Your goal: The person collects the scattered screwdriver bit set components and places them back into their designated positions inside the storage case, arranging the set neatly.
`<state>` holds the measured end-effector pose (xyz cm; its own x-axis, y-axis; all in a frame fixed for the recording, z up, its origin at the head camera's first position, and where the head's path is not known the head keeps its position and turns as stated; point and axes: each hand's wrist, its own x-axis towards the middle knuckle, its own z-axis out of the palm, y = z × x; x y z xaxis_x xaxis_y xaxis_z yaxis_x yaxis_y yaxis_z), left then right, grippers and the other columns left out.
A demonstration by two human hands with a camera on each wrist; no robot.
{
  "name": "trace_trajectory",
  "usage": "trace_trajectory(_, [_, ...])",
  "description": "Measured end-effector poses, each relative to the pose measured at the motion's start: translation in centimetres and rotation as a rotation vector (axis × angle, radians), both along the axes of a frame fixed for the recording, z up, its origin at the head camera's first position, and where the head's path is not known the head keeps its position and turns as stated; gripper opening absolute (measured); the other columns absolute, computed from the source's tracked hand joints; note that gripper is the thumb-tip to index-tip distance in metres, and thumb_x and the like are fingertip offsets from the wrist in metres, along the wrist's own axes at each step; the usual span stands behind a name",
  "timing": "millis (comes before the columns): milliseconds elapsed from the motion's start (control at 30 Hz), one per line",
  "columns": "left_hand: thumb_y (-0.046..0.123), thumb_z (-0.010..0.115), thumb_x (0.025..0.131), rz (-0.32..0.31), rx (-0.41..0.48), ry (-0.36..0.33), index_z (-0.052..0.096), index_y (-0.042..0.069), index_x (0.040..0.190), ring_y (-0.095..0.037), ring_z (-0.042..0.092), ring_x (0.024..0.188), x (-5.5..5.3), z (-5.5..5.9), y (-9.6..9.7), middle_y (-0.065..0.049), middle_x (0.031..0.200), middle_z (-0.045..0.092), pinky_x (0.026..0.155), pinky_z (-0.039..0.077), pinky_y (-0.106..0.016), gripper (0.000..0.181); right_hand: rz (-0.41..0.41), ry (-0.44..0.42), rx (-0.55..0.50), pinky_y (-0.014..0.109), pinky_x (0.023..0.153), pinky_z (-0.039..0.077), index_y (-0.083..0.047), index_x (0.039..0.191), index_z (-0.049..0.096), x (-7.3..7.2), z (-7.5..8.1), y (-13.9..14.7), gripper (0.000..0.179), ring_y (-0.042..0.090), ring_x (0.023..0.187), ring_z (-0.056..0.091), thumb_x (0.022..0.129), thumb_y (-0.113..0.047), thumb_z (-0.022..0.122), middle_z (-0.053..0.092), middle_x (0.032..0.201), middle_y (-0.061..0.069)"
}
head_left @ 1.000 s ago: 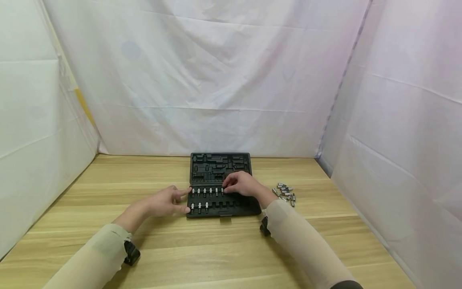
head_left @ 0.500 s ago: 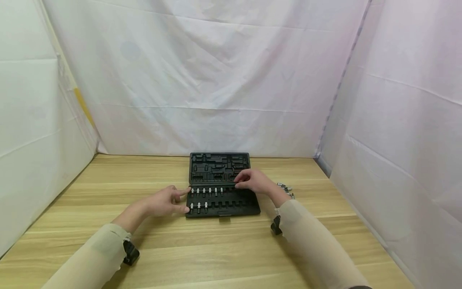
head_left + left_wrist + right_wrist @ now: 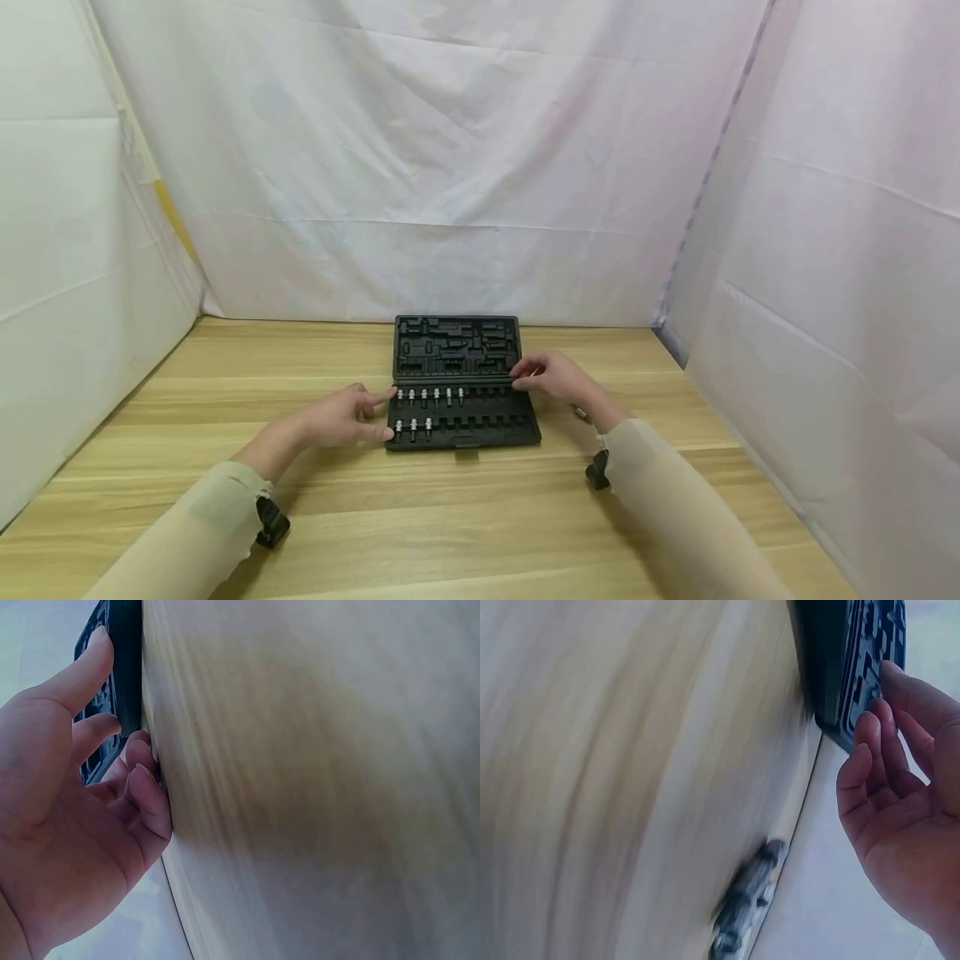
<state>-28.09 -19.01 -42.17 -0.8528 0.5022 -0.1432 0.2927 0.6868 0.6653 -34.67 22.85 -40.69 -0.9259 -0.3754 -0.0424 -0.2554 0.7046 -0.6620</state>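
Note:
A black socket case (image 3: 495,440) lies open on the wooden table, its moulded lid (image 3: 457,346) laid back. Silver bit sockets (image 3: 424,397) stand in the back row's left part, and a few more bit sockets (image 3: 413,430) fill the front row's left end. My left hand (image 3: 341,419) rests its extended thumb and index finger on the case's left edge, the other fingers curled in near the table in the left wrist view. Beside the case's right edge, near the hinge, hovers my right hand (image 3: 555,377), fingers loosely bent and nothing visible between them.
Loose metal bits (image 3: 742,904) lie in a pile on the table to the right of the case; my right forearm hides most of them in the head view. White sheeting (image 3: 435,167) encloses the table at the back and both sides.
My right hand has let go of the last bit socket in the back row and moved right along it to the case's right edge. The left hand has stayed put.

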Motion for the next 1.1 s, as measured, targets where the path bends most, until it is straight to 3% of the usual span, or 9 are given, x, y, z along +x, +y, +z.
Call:
trace_trajectory(433, [0.043, 0.083, 0.097, -0.006, 0.002, 0.003, 0.042, 0.012, 0.169, -0.023, 0.053, 0.094, 0.0, 0.2, 0.3, -0.014, 0.111, 0.055, 0.081, 0.050, -0.037, 0.088, -0.090, 0.051, 0.016, 0.037, 0.085, 0.057, -0.006, 0.130, 0.077, 0.6, 0.7, 7.5, 0.032, 0.021, 0.100, 0.070, 0.105, -0.026, 0.076, 0.076, 0.118, 0.010])
trace_trajectory(667, [0.040, 0.083, 0.097, 0.000, -0.003, 0.001, 0.042, 0.011, 0.169, -0.023, 0.054, 0.095, 0.2, 0.5, 0.2, -0.014, 0.111, 0.056, 0.080, 0.050, -0.036, 0.088, -0.143, 0.054, 0.009, 0.037, 0.085, 0.058, -0.001, 0.127, 0.076, 0.6, 0.4, 12.0, 0.029, 0.024, 0.101, 0.069, 0.104, -0.019, 0.076, 0.075, 0.116, 0.015])
trace_trajectory(867, [0.041, 0.083, 0.098, 0.004, -0.008, -0.007, 0.041, 0.012, 0.169, -0.023, 0.054, 0.096, 0.1, 0.4, 0.2, -0.014, 0.112, 0.056, 0.081, 0.050, -0.036, 0.087, -0.123, 0.032, 0.064, 0.034, 0.084, 0.055, -0.002, 0.125, 0.078, 1.0, -0.2, 14.3, 0.027, 0.022, 0.104, 0.067, 0.103, -0.016, 0.077, 0.076, 0.119, 0.019])
trace_trajectory(1100, [0.041, 0.083, 0.097, -0.002, 0.005, -0.009, 0.043, 0.012, 0.168, -0.024, 0.053, 0.095, 0.1, 0.3, 0.2, -0.015, 0.112, 0.055, 0.081, 0.050, -0.037, 0.087, -0.094, -0.021, 0.096, 0.035, 0.081, 0.056, -0.002, 0.129, 0.076, 0.9, -0.6, 15.1, 0.031, 0.021, 0.102, 0.068, 0.103, -0.018, 0.078, 0.077, 0.126, 0.021])
